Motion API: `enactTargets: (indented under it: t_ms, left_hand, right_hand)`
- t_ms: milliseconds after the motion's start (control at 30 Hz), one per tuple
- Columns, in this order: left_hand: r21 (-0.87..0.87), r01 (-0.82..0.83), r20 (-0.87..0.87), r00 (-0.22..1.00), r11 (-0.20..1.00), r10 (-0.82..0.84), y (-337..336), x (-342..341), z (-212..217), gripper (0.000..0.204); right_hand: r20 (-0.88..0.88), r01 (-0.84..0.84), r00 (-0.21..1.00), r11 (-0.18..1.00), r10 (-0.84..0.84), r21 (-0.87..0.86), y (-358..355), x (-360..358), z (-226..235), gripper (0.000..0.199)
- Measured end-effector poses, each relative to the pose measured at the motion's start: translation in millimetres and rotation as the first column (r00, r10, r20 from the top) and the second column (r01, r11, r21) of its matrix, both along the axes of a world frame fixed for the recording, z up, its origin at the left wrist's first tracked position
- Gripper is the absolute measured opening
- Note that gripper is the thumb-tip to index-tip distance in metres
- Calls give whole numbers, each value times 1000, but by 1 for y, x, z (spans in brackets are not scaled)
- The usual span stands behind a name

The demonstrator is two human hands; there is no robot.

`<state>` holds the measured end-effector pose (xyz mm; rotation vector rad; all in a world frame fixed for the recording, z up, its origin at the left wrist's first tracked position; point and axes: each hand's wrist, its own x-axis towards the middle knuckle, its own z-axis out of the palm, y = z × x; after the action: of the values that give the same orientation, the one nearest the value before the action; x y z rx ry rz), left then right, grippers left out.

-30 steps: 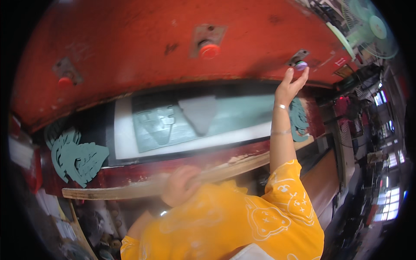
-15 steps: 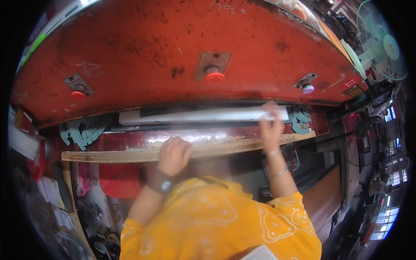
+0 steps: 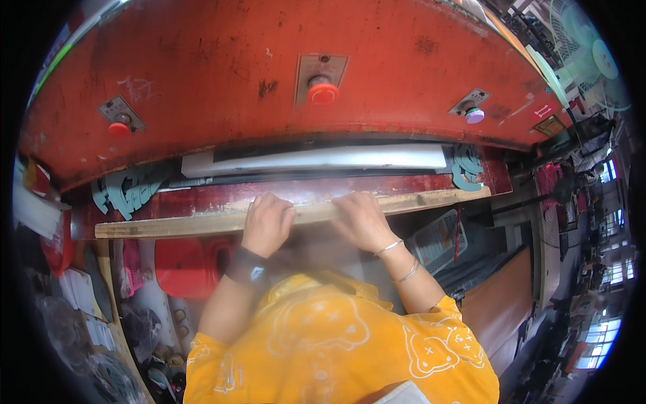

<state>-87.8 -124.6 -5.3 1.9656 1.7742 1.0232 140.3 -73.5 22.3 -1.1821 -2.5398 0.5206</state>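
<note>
"Wooden strip [image 3: 168,227]: state its position."

"It crosses the centre of the frame from left to right, along the front edge of the dark red bed [image 3: 269,191]."

"State of the left hand [image 3: 267,224]?"

"Left of centre, on the strip, fingers together and bent over its top edge. Grip cannot be determined."

"And the right hand [image 3: 361,221]?"

"Just right of centre, at the strip, fingers bent. The fingertips are blurred; whether they grip cannot be determined."

"Identify the adjacent parts."

"A white slab [image 3: 323,160] lies beyond the strip, between green cut pieces [image 3: 124,192] at centre left and a green stack [image 3: 465,170] at centre right. Above, the red panel [image 3: 202,60] carries two red buttons [image 3: 324,93] and a purple button [image 3: 475,116]."
</note>
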Motion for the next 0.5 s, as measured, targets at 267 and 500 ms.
enactTargets:
  t_ms: [267,500]
  left_hand:
    - [-86,17,1,1000,996,-17,-35,11,-5,8]
    - [-458,212,28,974,863,-225,-65,-1,7,26]
  right_hand:
    - [285,-87,929,888,236,-451,9,5,26,40]
    - [-25,190,981,981,-192,-44,47,-60,5,84]
